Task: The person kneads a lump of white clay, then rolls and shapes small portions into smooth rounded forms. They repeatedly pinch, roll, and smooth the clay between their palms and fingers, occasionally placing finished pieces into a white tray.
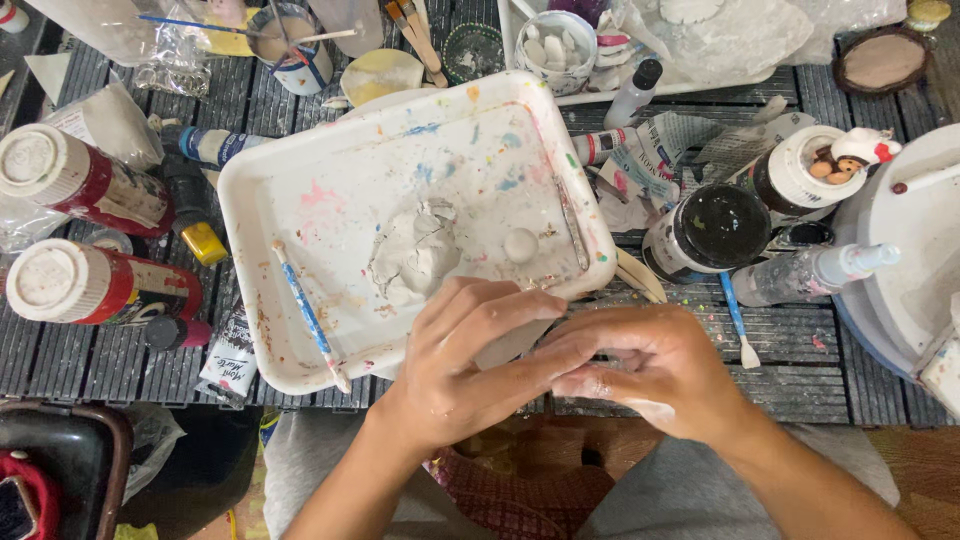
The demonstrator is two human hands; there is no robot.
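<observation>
At the near edge of the white tray [300, 150], your 2 hands meet over its lower right corner. Your left hand [470, 365] lies on top with fingers stretched flat toward the right; your right hand [650, 370] is cupped beneath, fingers curled in. A pale piece of white clay [655, 408] seems pressed between the palms, only a sliver showing under the right hand. So each grip reads as closed on that clay, palm to palm, though most of the piece is hidden.

Inside the tray: 1 torn lump of clay [415, 255], 1 small clay ball [520, 243] just beside it, and a blue-handled paintbrush [308, 315] lying diagonal at the left. 2 red bottles with white caps [75, 230] lie well apart on the slatted worktop [790, 350], left of the tray.

Judgement: to roll well, keep palms parallel, pressure light and even, circling small. Stay over the tray so crumbs drop inside. Ease off pressure before you check the shape.
</observation>
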